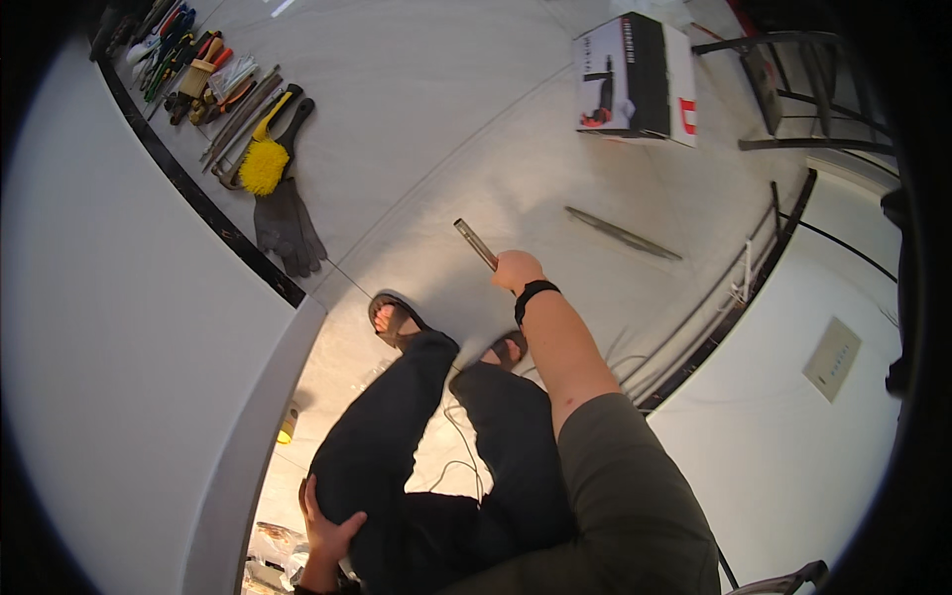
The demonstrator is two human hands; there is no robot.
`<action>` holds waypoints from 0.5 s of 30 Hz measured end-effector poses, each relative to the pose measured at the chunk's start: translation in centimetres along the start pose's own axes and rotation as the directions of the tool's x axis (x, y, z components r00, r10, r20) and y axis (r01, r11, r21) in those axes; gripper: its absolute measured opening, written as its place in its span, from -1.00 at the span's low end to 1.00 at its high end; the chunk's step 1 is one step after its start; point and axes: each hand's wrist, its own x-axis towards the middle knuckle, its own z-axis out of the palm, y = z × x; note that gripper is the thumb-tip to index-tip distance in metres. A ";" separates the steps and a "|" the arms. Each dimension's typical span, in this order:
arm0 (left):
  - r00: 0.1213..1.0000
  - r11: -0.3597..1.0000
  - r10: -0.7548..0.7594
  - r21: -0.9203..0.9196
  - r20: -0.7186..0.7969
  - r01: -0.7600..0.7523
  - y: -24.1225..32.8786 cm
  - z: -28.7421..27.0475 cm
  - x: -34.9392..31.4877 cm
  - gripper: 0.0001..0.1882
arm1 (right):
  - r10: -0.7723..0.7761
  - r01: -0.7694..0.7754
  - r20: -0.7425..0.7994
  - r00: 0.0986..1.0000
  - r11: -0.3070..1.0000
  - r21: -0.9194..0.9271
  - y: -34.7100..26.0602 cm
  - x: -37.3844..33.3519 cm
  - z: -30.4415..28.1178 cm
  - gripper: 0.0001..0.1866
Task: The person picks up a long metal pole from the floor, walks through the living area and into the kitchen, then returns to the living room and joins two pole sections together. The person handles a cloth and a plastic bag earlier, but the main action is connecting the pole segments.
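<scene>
My right hand (520, 270) is stretched out over the floor, fingers wrapped round one end of a short silver metal bar (474, 242). The bar's free end points up and left; the gripped end is hidden in the fist. A long, tapering metal rod (623, 234) lies on the tiles to the right of this hand, apart from it. My left hand (332, 531) rests on my left thigh with thumb and fingers spread, holding nothing.
Hand tools (198, 74), a yellow brush (264, 165) and grey gloves (288, 228) line the left wall. A power-tool box (647, 79) stands far right near a black metal frame (813, 94). Thin cables (466, 446) trail by my feet. White walls flank both sides.
</scene>
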 end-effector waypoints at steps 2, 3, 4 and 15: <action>0.998 0.998 0.032 -0.051 0.056 -0.030 0.8 -0.2 -0.8 0.13 | -0.060 0.060 -0.005 0.998 0.998 0.037 2.5 -4.6 -1.8 -0.80; 0.995 0.999 0.041 -0.039 0.093 -0.037 1.2 -0.1 -1.2 0.12 | -0.094 0.096 -0.028 0.995 0.994 0.061 4.1 -7.2 -3.2 -0.79; 0.991 0.998 0.060 -0.042 0.123 -0.056 1.6 -0.2 -1.6 0.10 | -0.130 0.134 -0.050 0.990 0.987 0.088 5.7 -10.2 -4.5 -0.79; 0.990 0.982 0.096 -0.171 0.107 -0.077 4.2 -3.9 -14.1 -0.54 | -0.137 0.296 -0.349 0.927 0.838 0.458 18.0 -44.1 -9.9 -0.56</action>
